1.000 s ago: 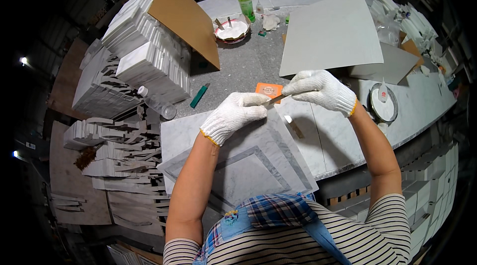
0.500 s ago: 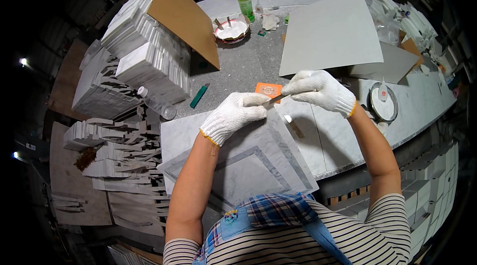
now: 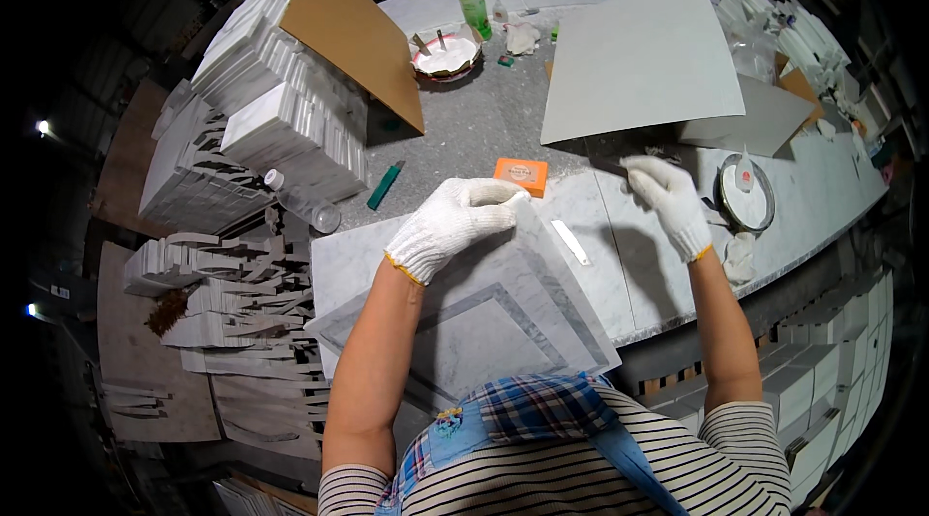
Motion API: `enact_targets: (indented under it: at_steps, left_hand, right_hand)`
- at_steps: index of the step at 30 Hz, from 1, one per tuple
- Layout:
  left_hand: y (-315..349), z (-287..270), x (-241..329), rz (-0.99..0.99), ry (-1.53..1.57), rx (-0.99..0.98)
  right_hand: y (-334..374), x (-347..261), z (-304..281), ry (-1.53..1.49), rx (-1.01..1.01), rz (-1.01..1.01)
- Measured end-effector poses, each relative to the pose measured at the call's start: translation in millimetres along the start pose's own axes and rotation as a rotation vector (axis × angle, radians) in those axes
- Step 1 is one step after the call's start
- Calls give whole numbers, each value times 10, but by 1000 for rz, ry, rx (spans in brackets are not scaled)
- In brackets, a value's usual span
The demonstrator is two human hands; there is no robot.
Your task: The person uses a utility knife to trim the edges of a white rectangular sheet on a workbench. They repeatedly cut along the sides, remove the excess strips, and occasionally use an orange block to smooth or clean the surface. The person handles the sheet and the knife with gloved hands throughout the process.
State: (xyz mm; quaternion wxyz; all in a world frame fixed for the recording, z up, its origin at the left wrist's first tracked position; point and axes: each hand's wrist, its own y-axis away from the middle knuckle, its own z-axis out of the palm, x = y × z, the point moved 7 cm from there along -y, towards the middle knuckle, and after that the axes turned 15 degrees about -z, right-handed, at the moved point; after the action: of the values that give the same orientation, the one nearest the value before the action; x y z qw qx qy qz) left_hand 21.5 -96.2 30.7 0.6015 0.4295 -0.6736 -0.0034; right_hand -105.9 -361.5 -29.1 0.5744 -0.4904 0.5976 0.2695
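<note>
My left hand (image 3: 459,226), in a white knitted glove, is closed on the top corner of a marble panel (image 3: 464,308) with grey inlaid bands. The panel leans toward my body. Off to the right, my right hand (image 3: 668,201), gloved the same, pinches a thin dark flat strip (image 3: 610,166) that looks like a scraper blade. Just beyond the left hand lies an orange box-shaped pad (image 3: 521,176). A shiny flat strip (image 3: 571,243) rests on the pale slab between the hands.
Stacked white tiles (image 3: 290,119) with a brown board (image 3: 356,42) stand left. A green-handled cutter (image 3: 386,185) and clear bottle (image 3: 305,201) lie nearby. Farther off are a bowl of white paste (image 3: 447,57) and green bottle (image 3: 472,5). A grey sheet (image 3: 644,61) and round tin (image 3: 745,195) sit right.
My right hand has moved right and away from the panel's corner, carrying the dark strip with it. My left hand still holds the corner.
</note>
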Motion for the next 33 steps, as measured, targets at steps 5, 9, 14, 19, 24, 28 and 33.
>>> enact_targets:
  at_steps: [5, 9, 14, 19, 24, 28, 33]
  left_hand:
    - [-23, 1, -3, -24, -62, 37]
    - [-69, -20, -84, 5, -18, 20]
    - [-50, -34, -40, 10, -98, 47]
    - [-28, 15, 57, 1, -133, 77]
    - [-23, 27, 39, -6, -122, 110]
    - [-90, 8, -90, -24, 28, 26]
    - [-100, 79, -49, -46, 127, 1]
  right_hand:
    - [703, 902, -197, 456, 25, 225]
    - [1047, 988, -270, 705, 27, 215]
    - [1159, 976, -239, 798, -15, 244]
    - [1098, 882, -337, 893, 72, 71]
    - [810, 646, -912, 906, 435, -99]
    - [590, 660, -1628, 1025, 536, 57]
    - [373, 1307, -2458, 1214, 476, 440]
